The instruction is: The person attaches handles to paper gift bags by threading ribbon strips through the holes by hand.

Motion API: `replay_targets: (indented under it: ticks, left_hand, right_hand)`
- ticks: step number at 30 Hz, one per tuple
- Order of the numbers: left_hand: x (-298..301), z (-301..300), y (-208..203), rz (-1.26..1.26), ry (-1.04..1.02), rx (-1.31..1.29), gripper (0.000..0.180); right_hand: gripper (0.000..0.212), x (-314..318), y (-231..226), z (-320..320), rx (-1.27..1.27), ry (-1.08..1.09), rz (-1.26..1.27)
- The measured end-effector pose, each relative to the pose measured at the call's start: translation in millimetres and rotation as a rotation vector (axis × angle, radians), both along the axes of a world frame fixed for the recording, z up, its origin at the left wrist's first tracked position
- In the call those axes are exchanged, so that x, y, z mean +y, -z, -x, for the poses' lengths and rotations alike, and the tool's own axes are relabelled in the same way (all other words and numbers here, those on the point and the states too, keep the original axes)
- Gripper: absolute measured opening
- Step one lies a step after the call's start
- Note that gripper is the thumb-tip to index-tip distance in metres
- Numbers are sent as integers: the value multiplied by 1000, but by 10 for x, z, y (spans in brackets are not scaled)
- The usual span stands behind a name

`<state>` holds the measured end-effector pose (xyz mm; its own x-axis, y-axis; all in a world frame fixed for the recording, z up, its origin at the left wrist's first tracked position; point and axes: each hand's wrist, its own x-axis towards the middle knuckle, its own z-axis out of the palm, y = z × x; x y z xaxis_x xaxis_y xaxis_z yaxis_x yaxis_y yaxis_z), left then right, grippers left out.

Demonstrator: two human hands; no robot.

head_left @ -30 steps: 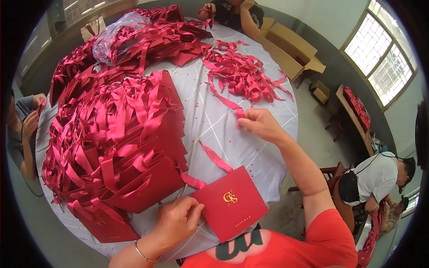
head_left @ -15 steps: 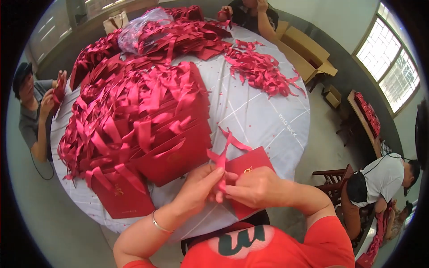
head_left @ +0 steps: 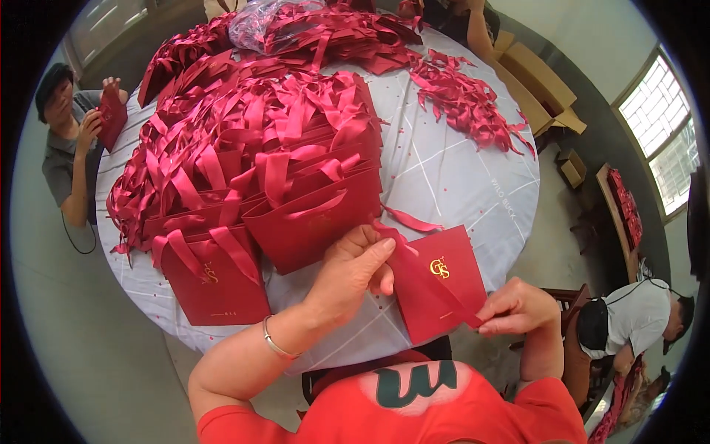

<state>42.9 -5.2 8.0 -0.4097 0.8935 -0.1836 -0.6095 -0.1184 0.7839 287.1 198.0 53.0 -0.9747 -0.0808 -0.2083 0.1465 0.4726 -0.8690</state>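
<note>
A red ribbon (head_left: 438, 287) is stretched slantwise between my two hands. Its upper part is pinched in my left hand (head_left: 353, 268), thumb against the fingers, with a loose tail (head_left: 410, 220) trailing off to the right. The lower end is gripped in my right hand (head_left: 521, 307) between thumb and fingertips. Beneath the ribbon, a flat red paper bag (head_left: 451, 255) with a gold emblem lies at the table's near edge. Left of my hands, red gift bags with ribbon handles stand packed in rows; the nearest bag (head_left: 214, 285) leans out in front.
A white-clothed round table (head_left: 436, 181) carries a loose pile of red ribbons (head_left: 473, 103) at the far right and more bags under clear plastic (head_left: 259, 26) at the back. One co-worker (head_left: 70, 148) holds a red bag at the left. Cardboard boxes (head_left: 540, 81) stand beyond.
My right hand has moved right and away from my left, drawing the ribbon out straight across the bag. The whole view has shifted slightly.
</note>
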Motion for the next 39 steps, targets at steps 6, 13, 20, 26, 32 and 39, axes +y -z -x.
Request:
replay_targets:
  ticks: [6,13,20,26,32,39]
  left_hand:
    - [-11,-24,85,-21,58,110,9]
    - [-9,-48,75,-4,198,190,11]
    - [-16,-140,96,148,195,521,14]
    - [-50,-145,121,113,87,1386,30]
    - [-57,-241,-86,233,242,1659,33]
    - [198,-395,-307,327,263,1909,31]
  right_hand:
    - [34,-306,-122,562,393,398,-176]
    - [17,-556,213,1239,577,340,-28]
    - [9,-420,219,987,341,692,598]
    - [10,-258,150,585,152,784,151]
    - [9,-341,511,471,305,648,-144]
    - [9,-329,676,475,465,669,-175]
